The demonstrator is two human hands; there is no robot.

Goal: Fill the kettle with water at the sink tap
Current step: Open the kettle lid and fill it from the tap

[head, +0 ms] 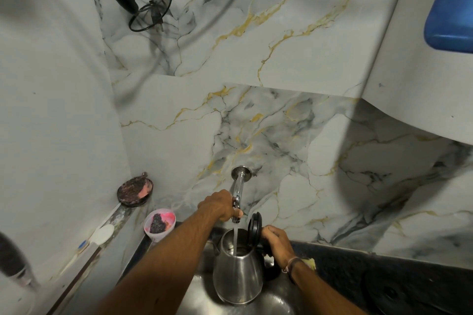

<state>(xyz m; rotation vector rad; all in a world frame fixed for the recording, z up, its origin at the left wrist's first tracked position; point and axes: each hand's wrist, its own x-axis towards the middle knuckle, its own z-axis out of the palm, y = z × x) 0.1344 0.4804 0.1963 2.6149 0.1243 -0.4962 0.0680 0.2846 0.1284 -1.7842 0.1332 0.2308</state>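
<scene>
A steel kettle (pixel 238 273) stands upright in the metal sink (pixel 279 302), its black lid (pixel 255 228) flipped open. A chrome tap (pixel 238 186) juts from the marble wall right above it. A thin stream of water (pixel 235 239) falls from the spout into the kettle's mouth. My left hand (pixel 217 206) is wrapped around the tap's handle at the spout end. My right hand (pixel 277 243) grips the kettle's black handle on its right side.
A pink bowl (pixel 159 224) with dark residue sits at the sink's left corner, a round dark dish (pixel 135 192) leans behind it. A white brush (pixel 101 235) lies on the left ledge. Black counter (pixel 384 279) lies right. Cables (pixel 143 5) hang above.
</scene>
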